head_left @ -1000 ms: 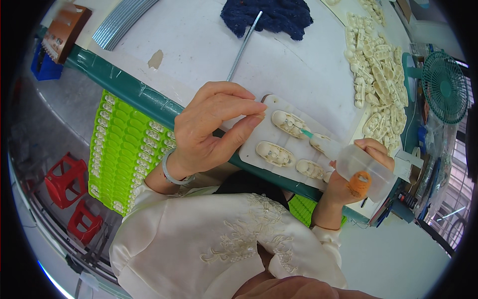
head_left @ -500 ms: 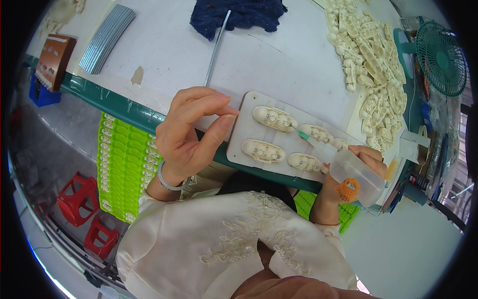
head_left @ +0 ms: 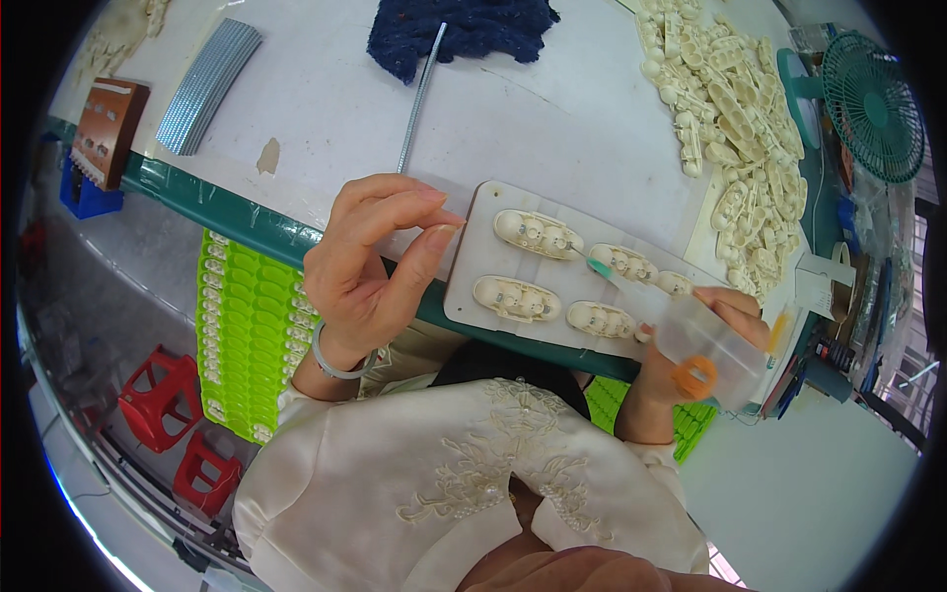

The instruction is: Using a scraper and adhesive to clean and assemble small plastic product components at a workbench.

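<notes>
In my right hand is a translucent squeeze bottle with a green-based needle tip. Its thin needle reaches the right end of the upper-left cream plastic shell on a pale board. Several such shells with small round parts inside lie on the board in two rows; the bottle and right hand cover the board's right end. My left hand hovers at the board's left edge, thumb and a finger brought together at the tips. Anything between those tips is too small to make out. An orange ring sits by the bottle.
A silvery rod leans on a dark blue cloth. More rods lie bundled at the left, near a brown block. Loose cream parts pile up at the right beside a green fan. Green trays stand below the table edge.
The whole view has shifted slightly. Both hands keep nearly the same pose, and the needle tip stays at the same shell.
</notes>
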Demonstrator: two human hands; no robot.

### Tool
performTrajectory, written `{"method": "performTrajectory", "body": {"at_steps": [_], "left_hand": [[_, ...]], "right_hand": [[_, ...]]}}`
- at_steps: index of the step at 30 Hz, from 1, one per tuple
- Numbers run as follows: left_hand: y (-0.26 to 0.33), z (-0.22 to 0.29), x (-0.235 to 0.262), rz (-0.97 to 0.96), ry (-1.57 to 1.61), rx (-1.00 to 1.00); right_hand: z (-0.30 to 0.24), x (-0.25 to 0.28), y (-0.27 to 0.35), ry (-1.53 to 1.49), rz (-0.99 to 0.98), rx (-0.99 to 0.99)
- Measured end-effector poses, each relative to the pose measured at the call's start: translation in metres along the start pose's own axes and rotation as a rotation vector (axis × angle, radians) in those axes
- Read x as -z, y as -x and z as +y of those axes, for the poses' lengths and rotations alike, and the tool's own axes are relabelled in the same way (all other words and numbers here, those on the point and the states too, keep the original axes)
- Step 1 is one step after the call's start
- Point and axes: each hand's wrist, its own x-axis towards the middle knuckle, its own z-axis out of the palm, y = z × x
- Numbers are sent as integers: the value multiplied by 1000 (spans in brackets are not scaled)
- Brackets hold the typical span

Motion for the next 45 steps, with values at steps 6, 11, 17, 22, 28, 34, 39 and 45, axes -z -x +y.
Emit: {"method": "performTrajectory", "body": {"at_steps": [6,11,17,22,28,34,39,45], "left_hand": [[-2,-4,0,32,11,-64],[2,-6,1,95,-9,-89],[4,-8,0,114,-7,-113],[6,-9,-1,122,11,-111],[6,-7,0,137,-5,-71],[6,-8,1,98,-20,-82],[5,-8,0,106,-34,-78],[-10,10,-3,-35,29,13]], "right_hand": [[5,23,1,332,295,37],[23,42,13,280,97,106],[18,37,12,96,36,-8],[14,35,11,73,-1,-65],[30,46,13,89,95,130],[40,59,20,125,86,116],[35,51,17,3,43,30],[33,53,12,38,162,68]]}}
